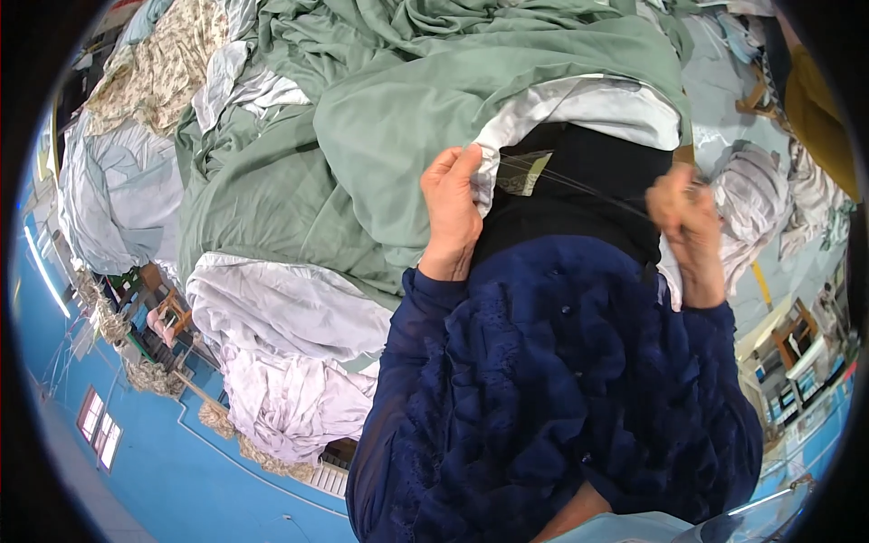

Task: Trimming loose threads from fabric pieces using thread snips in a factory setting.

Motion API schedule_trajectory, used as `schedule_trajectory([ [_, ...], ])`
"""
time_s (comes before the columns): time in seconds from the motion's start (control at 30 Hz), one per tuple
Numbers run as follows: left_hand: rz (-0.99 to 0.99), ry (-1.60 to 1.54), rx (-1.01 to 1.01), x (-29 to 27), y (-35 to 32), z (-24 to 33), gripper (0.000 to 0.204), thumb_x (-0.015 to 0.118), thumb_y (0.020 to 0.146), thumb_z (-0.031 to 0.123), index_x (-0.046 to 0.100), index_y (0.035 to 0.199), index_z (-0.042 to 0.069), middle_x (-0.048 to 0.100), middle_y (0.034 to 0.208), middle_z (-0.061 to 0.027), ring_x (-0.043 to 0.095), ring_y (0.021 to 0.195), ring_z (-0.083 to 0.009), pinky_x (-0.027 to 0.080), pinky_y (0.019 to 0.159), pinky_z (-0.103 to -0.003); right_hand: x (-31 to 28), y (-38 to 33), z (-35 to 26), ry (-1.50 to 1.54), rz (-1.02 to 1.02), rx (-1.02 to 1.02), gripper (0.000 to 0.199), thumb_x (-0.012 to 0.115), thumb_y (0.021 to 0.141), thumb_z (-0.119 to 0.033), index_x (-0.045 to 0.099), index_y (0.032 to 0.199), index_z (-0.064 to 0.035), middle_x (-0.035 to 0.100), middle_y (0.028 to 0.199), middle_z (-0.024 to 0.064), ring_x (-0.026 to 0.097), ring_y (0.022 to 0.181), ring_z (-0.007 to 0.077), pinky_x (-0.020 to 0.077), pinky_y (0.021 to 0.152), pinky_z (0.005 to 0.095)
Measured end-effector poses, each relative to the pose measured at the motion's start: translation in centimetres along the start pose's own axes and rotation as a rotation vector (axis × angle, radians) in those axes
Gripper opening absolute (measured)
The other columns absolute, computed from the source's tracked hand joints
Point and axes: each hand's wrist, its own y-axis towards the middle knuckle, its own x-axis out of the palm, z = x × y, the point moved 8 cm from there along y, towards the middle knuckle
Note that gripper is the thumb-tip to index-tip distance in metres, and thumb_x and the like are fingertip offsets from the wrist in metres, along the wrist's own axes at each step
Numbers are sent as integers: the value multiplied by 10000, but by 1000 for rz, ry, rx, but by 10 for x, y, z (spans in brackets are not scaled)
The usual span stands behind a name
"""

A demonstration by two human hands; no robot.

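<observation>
My left hand [453,213] pinches the white hem [579,104] of the green cover [398,136] in my lap, right hand [685,222] fisted on taut thread [579,184]; best kept tight, clear of bedding heap [272,54] beyond.

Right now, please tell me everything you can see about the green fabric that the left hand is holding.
The green fabric is a large sage-green sheet, soft, matte and creased, heaped in loose folds across the work surface. Its underside or lining is white and slightly shiny, showing where the edge turns back. The left hand pinches that turned edge by a small label. Thin threads run from there toward the right hand. White sheets lie beside it.
</observation>
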Motion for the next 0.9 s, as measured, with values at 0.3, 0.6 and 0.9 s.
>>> schedule_trajectory([
  [0.3, -1, -57, -58, -4, 8, -7, 76, 663, 883, 70, 647, 846, 6, 643, 763, -9, 562, 653, -76, 437, 612, -226, -266, -149, -126, -272, 666, -256, 59, 594, 967, -106, 567, 1002, -66, 494, 777, -12, 409, 597, 31, 269, 438, 156],
  [0.6, -6, -47, -45, -1, 4, -3, 83, 664, 882, 63, 642, 826, 5, 642, 754, -7, 558, 637, -72, 437, 599, -230, -405, -180, -85, -936, 979, -55, 174, 626, 958, -200, 641, 1001, -32, 614, 785, -15, 519, 608, 60, 381, 505, 206],
  [0.9, -85, 63, 61, 0, -3, 8, 146, 612, 954, 122, 626, 858, 12, 628, 760, 12, 516, 626, -40, 400, 575, -206, -355, -115, -6, -1625, 729, 202, 398, 616, 907, -292, 618, 1254, -97, 683, 864, 167, 651, 750, 177, 512, 729, 333],
])
